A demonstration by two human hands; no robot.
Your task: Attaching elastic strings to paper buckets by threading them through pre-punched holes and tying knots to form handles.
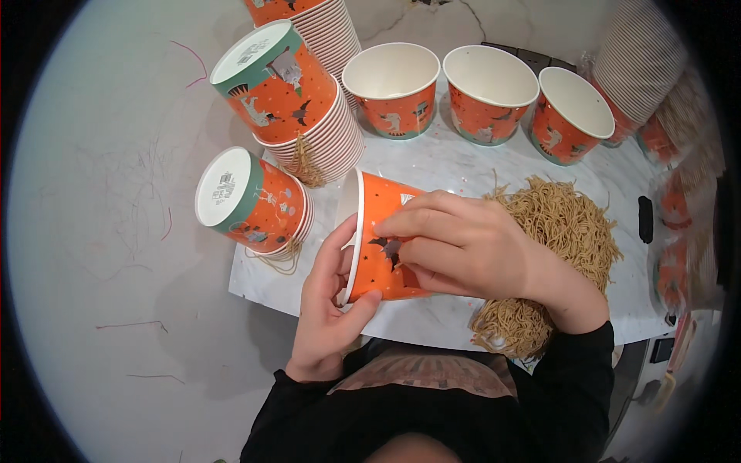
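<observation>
My left hand (329, 302) holds an orange paper tub (376, 202) tipped on its side, its open mouth facing left. The left fingers reach inside the rim while the thumb presses on the outer wall. My right hand (471, 245) is over the tub's outside, its fingers curled together against the wall beside a printed bat. Whatever those fingertips pinch, if anything, is hidden. Under and beyond my right wrist lies a heap of tan cord (567, 224), with a second bundle of cord (513, 328) near the table's front edge.
Three upright tubs (395, 119) (486, 116) (557, 139) line the table's back. Upside-down tub stacks (305, 96) (266, 202) stand at left, cord strands hanging from them. A tall nested stack (637, 58) rises at back right. A black object (645, 219) lies on the marbled table (440, 312).
</observation>
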